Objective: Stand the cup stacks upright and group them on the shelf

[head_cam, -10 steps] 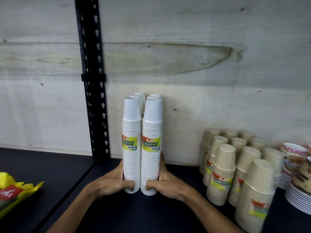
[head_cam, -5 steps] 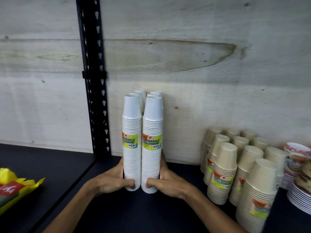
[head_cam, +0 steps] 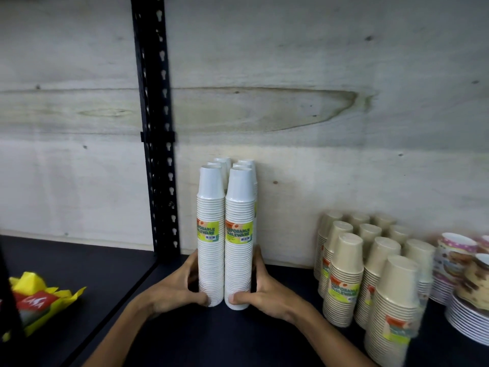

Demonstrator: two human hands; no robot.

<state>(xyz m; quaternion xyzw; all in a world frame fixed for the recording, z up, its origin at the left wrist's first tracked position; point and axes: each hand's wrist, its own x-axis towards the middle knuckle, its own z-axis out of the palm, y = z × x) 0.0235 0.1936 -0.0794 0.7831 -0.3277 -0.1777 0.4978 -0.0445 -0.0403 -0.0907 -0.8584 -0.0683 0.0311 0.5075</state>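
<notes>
1. Head view, the cups: the white cup stacks (head_cam: 226,234) stand upright on the dark shelf (head_cam: 185,340), close against the pale board wall (head_cam: 291,102) and just right of the black slotted upright (head_cam: 156,128). Two stacks are in front, touching side by side, each with a green label; the tops of more white stacks show right behind them.

2. Head view, the hands: the left hand (head_cam: 174,290) cups the foot of the left front stack, and the right hand (head_cam: 262,290) cups the foot of the right one. Both hands are curled around the cups, thumbs in front and fingers going around the sides, pressing the two stacks together low down.

3. Head view, the neighbours: a block of tan cup stacks (head_cam: 370,274) stands upright well to the right, apart from the white ones. Patterned cups and a pile of plates (head_cam: 465,313) sit beyond those at the right edge. A yellow packet (head_cam: 39,300) lies on the next shelf bay to the left.

4. Handling, as I judge it: these look like thin disposable cups, so each stack should be light but tall and easy to topple. The walls will likely dent under a hard squeeze. Holding low steadies the foot, but the top can sway; a light hold nearer the label would control the lean better.

5. Progress, as I judge it: the white group looks upright and gathered, with only squaring up left.
</notes>
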